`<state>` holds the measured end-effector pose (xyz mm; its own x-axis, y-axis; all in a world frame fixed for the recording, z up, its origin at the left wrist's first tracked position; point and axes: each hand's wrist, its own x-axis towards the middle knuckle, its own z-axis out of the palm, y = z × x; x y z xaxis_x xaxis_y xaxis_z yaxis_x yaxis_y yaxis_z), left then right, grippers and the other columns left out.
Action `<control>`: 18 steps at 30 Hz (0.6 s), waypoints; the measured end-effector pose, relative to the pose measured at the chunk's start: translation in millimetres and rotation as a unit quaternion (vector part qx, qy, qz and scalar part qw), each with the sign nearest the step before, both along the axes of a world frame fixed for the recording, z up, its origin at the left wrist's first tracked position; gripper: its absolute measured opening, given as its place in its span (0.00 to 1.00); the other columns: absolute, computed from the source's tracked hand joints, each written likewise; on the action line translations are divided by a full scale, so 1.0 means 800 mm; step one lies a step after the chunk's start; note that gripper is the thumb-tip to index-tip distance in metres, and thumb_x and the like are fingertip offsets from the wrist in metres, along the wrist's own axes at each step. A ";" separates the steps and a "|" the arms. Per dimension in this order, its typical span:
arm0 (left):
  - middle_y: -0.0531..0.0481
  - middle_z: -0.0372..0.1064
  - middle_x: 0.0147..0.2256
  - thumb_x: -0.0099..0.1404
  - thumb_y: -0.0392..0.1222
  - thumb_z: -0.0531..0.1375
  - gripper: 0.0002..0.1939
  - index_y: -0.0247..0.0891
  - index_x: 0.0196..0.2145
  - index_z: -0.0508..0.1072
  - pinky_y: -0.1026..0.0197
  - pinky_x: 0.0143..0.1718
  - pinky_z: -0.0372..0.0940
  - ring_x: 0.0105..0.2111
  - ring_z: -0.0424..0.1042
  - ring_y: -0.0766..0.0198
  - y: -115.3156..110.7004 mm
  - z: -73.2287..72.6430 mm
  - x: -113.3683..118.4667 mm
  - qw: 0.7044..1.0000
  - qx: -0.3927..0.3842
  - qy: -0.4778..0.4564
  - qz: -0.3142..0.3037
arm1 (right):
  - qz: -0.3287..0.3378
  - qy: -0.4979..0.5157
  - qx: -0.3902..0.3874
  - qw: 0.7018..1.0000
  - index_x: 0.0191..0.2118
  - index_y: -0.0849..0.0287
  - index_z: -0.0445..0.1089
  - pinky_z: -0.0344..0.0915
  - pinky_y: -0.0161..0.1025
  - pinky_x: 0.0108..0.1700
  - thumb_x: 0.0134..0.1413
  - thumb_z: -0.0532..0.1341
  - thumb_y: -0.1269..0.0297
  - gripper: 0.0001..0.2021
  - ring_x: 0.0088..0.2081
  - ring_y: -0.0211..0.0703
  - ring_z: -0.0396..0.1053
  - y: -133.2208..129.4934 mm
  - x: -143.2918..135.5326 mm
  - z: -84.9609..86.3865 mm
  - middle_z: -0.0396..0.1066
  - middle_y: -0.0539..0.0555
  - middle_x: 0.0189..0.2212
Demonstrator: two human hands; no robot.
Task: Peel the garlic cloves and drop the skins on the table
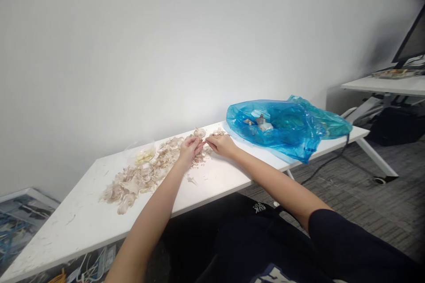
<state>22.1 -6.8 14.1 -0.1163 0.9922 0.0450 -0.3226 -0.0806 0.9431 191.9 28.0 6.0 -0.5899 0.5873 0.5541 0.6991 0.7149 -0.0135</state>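
Observation:
My left hand (190, 150) and my right hand (222, 145) almost meet over the white table (83, 212). Both have their fingers pinched together, and whatever lies between the fingertips is too small to make out. Just behind my left hand is a pale garlic bulb (199, 132). A long heap of papery garlic skins (142, 179) spreads from beneath my hands toward the left. Behind that heap, peeled cloves (145, 156) sit in a clear plastic container or bag.
An open blue plastic bag (292, 130) with garlic-like pieces inside lies on the table's right part. A white wall rises behind. At the far right stand another desk (392, 84) and a monitor (413, 40). A cable hangs by the table's right end.

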 end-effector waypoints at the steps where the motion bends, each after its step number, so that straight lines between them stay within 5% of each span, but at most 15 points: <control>1: 0.51 0.72 0.32 0.53 0.39 0.69 0.12 0.33 0.33 0.72 0.64 0.45 0.70 0.37 0.77 0.65 0.000 0.000 0.000 1.000 -0.001 -0.001 0.002 | -0.003 -0.003 0.001 1.000 0.43 0.59 0.72 0.54 0.33 0.36 0.66 0.48 0.63 0.16 0.38 0.41 0.70 -0.001 -0.001 0.000 0.75 0.56 0.38; 10: 0.51 0.71 0.29 0.54 0.41 0.69 0.13 0.33 0.33 0.71 0.64 0.44 0.69 0.37 0.77 0.63 -0.001 0.002 -0.001 1.000 0.003 0.001 0.002 | -0.059 0.018 -0.028 0.998 0.43 0.58 0.71 0.53 0.33 0.35 0.65 0.47 0.66 0.15 0.38 0.41 0.71 0.009 0.003 -0.004 0.75 0.55 0.38; 18: 0.50 0.73 0.32 0.53 0.39 0.69 0.14 0.33 0.35 0.71 0.63 0.46 0.69 0.38 0.77 0.64 0.000 -0.002 0.000 1.000 0.014 -0.007 0.005 | -0.004 0.027 0.001 1.000 0.45 0.58 0.71 0.56 0.33 0.38 0.67 0.46 0.58 0.18 0.39 0.41 0.71 0.005 0.004 -0.004 0.76 0.55 0.38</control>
<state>22.0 -7.2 12.8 -0.1264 0.9894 0.0709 -0.3342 -0.1098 0.9361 195.0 32.2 3.0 -0.5538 0.5910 0.5866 0.7035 0.7089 -0.0501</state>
